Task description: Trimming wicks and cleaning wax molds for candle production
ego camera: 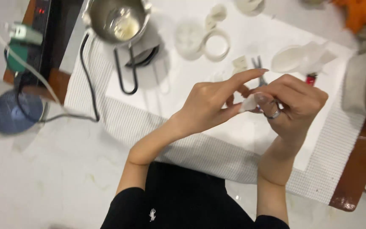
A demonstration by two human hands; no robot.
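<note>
- Step: left hand [210, 104] and right hand [293, 101] pinch 1 small white piece [247, 103] together.
- Next: steady fingertip pressure over the white mat [183, 85], judging by pose.
- Nearby: metal pot [117, 19].

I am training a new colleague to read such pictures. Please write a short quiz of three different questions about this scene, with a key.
1. True or false: the left hand and the right hand meet on one small white piece.
2. Which stands at the top left of the white mat? A: a metal pot with a wire handle; B: a glass bottle; C: a wooden bowl.
3. Fill in: the right hand wears a ____ on one finger.

Key: 1 true; 2 A, the metal pot; 3 ring.
</note>
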